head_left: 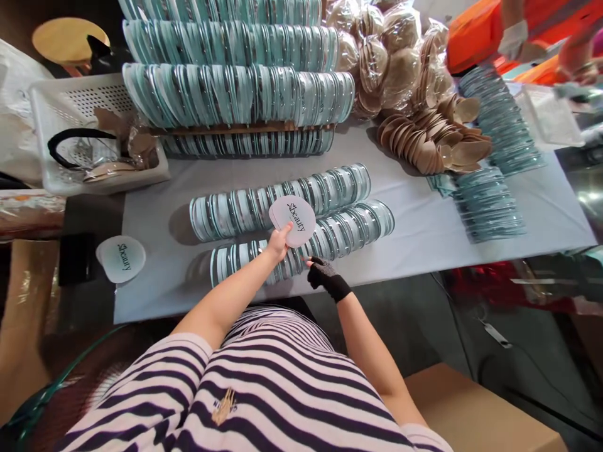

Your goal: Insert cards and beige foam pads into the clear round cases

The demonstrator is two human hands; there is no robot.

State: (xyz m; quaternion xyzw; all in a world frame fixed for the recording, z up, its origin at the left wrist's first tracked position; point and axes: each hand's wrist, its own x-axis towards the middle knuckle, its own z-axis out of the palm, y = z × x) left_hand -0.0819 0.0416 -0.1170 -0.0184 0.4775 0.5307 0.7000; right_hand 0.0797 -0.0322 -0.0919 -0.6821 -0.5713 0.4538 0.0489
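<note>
My left hand (279, 243) grips a small stack of white rounded cards (293, 220) printed "beauty", thumb on top, above two rows of clear plastic packages. The back row of packages (226, 213) and the front row of packages (348, 232) lie slantwise on the table, standing on edge and packed side by side. In a black fingerless glove, my right hand (324, 275) is at the near side of the front row, its fingers curled. Whether anything is between those fingertips is hidden. More of the same white cards (121, 258) lie at the table's left edge.
Stacked long rows of packages (235, 94) rise at the back. A white basket (47, 150) stands left. Tan spoon-shaped pieces (424, 141) are heaped right, beside flat stacked packages (490, 207). A person in orange with a gloved hand (513, 41) works at the far right.
</note>
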